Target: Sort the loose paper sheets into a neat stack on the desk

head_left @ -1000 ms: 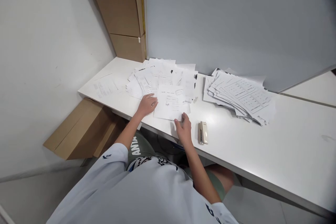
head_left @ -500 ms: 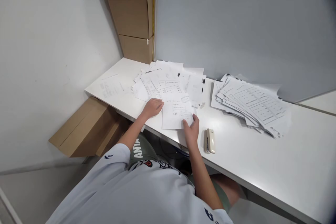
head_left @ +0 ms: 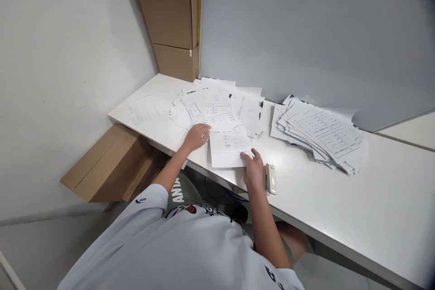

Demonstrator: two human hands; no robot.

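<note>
A white sheet of paper (head_left: pixel 226 156) with printed and handwritten marks lies at the desk's front edge, partly over a spread of papers. My left hand (head_left: pixel 197 137) is closed at the sheet's left edge, fingers bent and together. Something small and pale shows by its thumb, too small to name. At the lower right corner, my right hand (head_left: pixel 253 167) pinches the sheet between thumb and fingers. Just right of that wrist lies a cream stapler (head_left: pixel 271 179). Loose printed papers (head_left: pixel 217 93) spread out behind the sheet.
A thick, uneven stack of printed papers (head_left: pixel 326 133) sits to the right on the white desk (head_left: pixel 384 204). Cardboard boxes (head_left: pixel 166 20) are piled at the back left corner. An open cardboard box (head_left: pixel 98 165) stands below the desk's left end. Walls border the desk.
My right hand has shifted slightly right along the sheet's corner, its wrist now close to the stapler. My left hand stays at the left edge. The view has turned a little.
</note>
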